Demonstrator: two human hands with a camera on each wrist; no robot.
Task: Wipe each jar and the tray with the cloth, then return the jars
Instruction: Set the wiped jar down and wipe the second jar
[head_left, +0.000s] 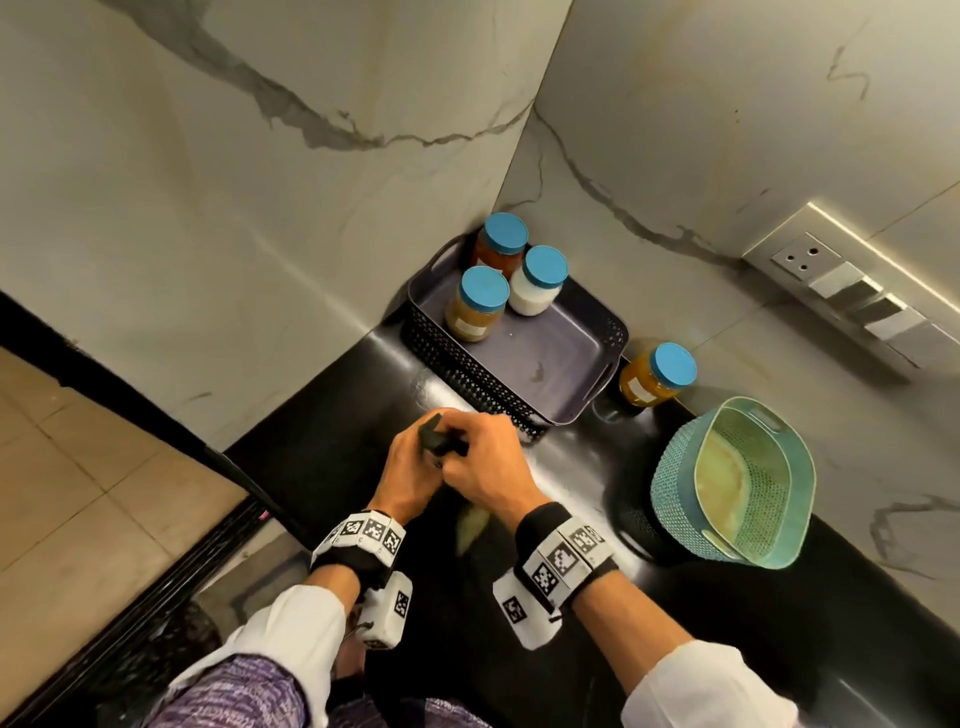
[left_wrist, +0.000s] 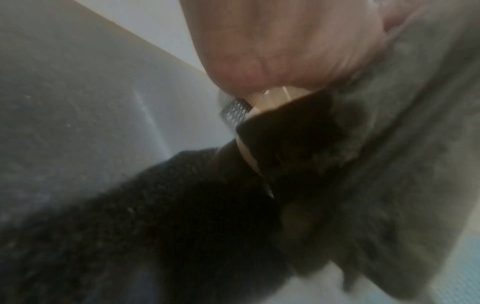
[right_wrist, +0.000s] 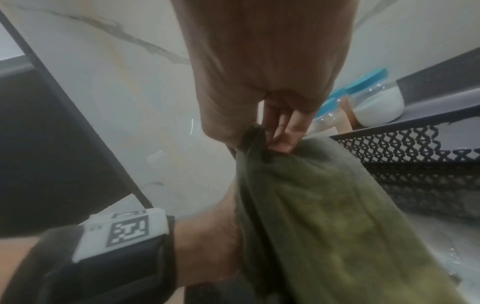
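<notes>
On the black counter (head_left: 727, 623) stands the dark tray (head_left: 566, 358) in the corner, with three jars (head_left: 537, 280) inside and a fourth jar (head_left: 657, 374) just beside it. In front of the tray, the left hand (head_left: 415, 462) and the right hand (head_left: 493, 467) both grasp the dark cloth (head_left: 436, 439); a jar (left_wrist: 272, 98) shows partly under the cloth in the left wrist view.

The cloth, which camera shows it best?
The right wrist view: the cloth fills it, olive-green, pinched by the right hand. The head view shows a dark bunch between both hands; the left wrist view is blurred.
</notes>
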